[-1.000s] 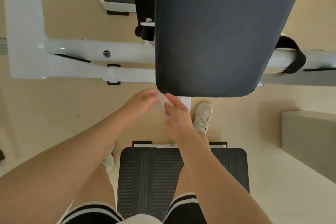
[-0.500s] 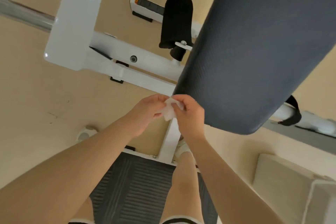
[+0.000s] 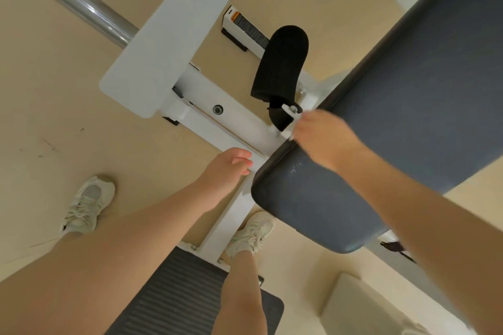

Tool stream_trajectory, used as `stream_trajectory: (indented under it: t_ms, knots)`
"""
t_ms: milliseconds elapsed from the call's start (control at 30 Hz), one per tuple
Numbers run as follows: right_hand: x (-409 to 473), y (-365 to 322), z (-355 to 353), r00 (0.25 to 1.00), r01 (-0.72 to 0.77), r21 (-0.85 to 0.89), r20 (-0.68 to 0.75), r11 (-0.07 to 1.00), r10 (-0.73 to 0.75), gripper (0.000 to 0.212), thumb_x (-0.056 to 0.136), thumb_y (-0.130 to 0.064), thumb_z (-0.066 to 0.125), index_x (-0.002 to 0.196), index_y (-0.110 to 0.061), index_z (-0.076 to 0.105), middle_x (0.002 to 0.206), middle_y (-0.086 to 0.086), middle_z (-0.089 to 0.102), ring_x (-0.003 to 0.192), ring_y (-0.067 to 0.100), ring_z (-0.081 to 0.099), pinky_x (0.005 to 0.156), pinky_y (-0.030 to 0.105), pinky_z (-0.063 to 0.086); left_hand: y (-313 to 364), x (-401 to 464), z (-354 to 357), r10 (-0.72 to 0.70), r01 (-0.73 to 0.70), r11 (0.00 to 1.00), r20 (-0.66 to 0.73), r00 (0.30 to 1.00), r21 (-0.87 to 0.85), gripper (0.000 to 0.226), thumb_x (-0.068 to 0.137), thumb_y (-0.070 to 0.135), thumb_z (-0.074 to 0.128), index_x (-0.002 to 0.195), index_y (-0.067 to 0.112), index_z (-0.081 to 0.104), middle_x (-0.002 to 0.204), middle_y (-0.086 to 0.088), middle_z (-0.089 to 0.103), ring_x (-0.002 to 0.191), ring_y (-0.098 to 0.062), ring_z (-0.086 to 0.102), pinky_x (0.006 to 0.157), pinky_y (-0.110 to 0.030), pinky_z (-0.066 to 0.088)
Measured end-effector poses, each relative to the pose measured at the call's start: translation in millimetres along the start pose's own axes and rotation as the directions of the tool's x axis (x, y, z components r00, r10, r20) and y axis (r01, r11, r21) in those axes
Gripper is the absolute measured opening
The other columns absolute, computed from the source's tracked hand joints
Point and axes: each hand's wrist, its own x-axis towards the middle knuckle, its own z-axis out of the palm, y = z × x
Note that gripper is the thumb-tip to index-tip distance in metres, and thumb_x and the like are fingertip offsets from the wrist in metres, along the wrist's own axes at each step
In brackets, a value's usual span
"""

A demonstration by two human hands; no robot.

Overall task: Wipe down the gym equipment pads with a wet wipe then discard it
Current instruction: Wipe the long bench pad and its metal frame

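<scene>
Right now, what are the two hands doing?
Left hand: fingers loosely curled, holding nothing.
Right hand: on the grey bench pad; blurred, so its grip cannot be told.

Right hand (image 3: 324,139) on dark pad (image 3: 408,122), left hand (image 3: 226,174) beside white frame (image 3: 168,35)

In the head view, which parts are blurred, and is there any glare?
Head view: the right hand on the grey pad is smeared by motion blur; the left hand is sharper; a bright glare streak runs along the chrome bar.
</scene>
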Motion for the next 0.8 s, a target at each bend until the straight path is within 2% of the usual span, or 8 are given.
stream_trajectory:
  t_ms: [100, 200, 300, 367, 500, 633, 700, 800]
  knots:
    - [-6.2, 57.0, -10.7, 0.959, -0.239, 0.045, -0.146, 0.97, 0.243, 0.014, 0.082, -0.006, 0.054, 0.089, -0.004, 0.066, 0.086, 0.011, 0.063, 0.09, 0.029, 0.053, 0.079, 0.036, 0.045, 12.0, 9.2, 17.5, 0.112, -0.118, 0.98, 0.048, 0.993, 0.161, 0.039, 0.095, 0.013, 0.045, 0.134, 0.019, 0.041, 0.132, 0.002, 0.051, 0.115, -0.01, 0.049, 0.093, -0.022, 0.035]
    - [-7.1, 45.0, -5.2, 0.967, -0.189, -0.026, -0.179, 0.982, 0.182, 0.012, 0.08, -0.011, 0.056, 0.07, -0.011, 0.063, 0.069, 0.007, 0.061, 0.074, 0.027, 0.053, 0.079, 0.039, 0.044, 28.1, 22.2, 47.0, 0.217, -0.233, 0.907, 0.085, 0.972, 0.35, 0.056, 0.092, 0.027, 0.054, 0.142, 0.018, 0.03, 0.144, 0.0, 0.038, 0.13, -0.017, 0.039, 0.101, -0.026, 0.032]
    - [-9.2, 0.8, 13.4, 0.994, -0.025, 0.018, -0.106, 1.0, 0.027, 0.028, 0.093, -0.023, 0.042, 0.107, -0.013, 0.064, 0.106, 0.005, 0.064, 0.106, 0.027, 0.052, 0.109, 0.044, 0.026, 34.6, 35.1, 64.9, 0.325, -0.285, 0.823, 0.003, 0.946, 0.491, 0.043, 0.088, 0.029, 0.059, 0.126, 0.013, 0.047, 0.126, -0.005, 0.054, 0.117, -0.021, 0.051, 0.09, -0.023, 0.037]
    - [-14.3, 1.1, 16.3, 0.995, 0.043, 0.018, -0.094, 0.999, -0.041, 0.036, 0.095, -0.02, 0.038, 0.126, -0.01, 0.053, 0.127, 0.007, 0.055, 0.123, 0.028, 0.042, 0.115, 0.042, 0.012, 33.2, 42.2, 64.8, 0.343, -0.267, 0.806, -0.051, 0.938, 0.528, 0.03, 0.087, 0.029, 0.061, 0.11, 0.011, 0.055, 0.109, -0.005, 0.061, 0.102, -0.021, 0.058, 0.081, -0.023, 0.04]
    - [-15.0, 62.0, 2.2, 0.977, -0.078, -0.081, -0.206, 0.994, 0.06, 0.027, 0.089, -0.015, 0.046, 0.109, -0.009, 0.063, 0.105, 0.009, 0.063, 0.107, 0.028, 0.051, 0.106, 0.041, 0.032, 37.9, 48.0, 61.1, 0.292, -0.221, 0.8, -0.042, 0.955, 0.558, 0.028, 0.085, 0.03, 0.063, 0.106, 0.012, 0.055, 0.106, -0.004, 0.064, 0.096, -0.022, 0.061, 0.082, -0.03, 0.047]
    - [-18.1, 96.0, 5.8, 0.849, -0.35, 0.004, -0.421, 0.937, 0.32, 0.023, 0.084, -0.012, 0.052, 0.095, 0.0, 0.069, 0.096, 0.016, 0.069, 0.103, 0.034, 0.059, 0.107, 0.047, 0.031, 42.4, 46.4, 64.4, 0.29, -0.204, 0.787, -0.057, 0.955, 0.583, 0.026, 0.086, 0.028, 0.063, 0.104, 0.012, 0.055, 0.105, -0.004, 0.064, 0.095, -0.022, 0.062, 0.081, -0.029, 0.047]
    - [-15.1, 78.3, 2.9, 0.855, -0.384, 0.02, -0.369, 0.923, 0.363, 0.022, 0.084, -0.012, 0.049, 0.09, -0.004, 0.069, 0.088, 0.013, 0.067, 0.097, 0.034, 0.057, 0.103, 0.046, 0.035, 42.9, 45.9, 64.7, 0.279, -0.199, 0.785, -0.048, 0.959, 0.586, 0.026, 0.086, 0.028, 0.062, 0.105, 0.012, 0.055, 0.106, -0.004, 0.063, 0.096, -0.021, 0.061, 0.081, -0.029, 0.047]
    - [-16.6, 34.2, 6.7, 0.933, -0.268, -0.002, -0.249, 0.963, 0.259, 0.021, 0.086, -0.017, 0.046, 0.087, -0.01, 0.065, 0.082, 0.006, 0.061, 0.09, 0.026, 0.052, 0.097, 0.041, 0.034, 44.2, 40.5, 62.1, 0.268, -0.193, 0.786, -0.043, 0.963, 0.587, 0.024, 0.091, 0.023, 0.056, 0.112, 0.011, 0.055, 0.112, -0.005, 0.062, 0.102, -0.021, 0.059, 0.084, -0.027, 0.044]
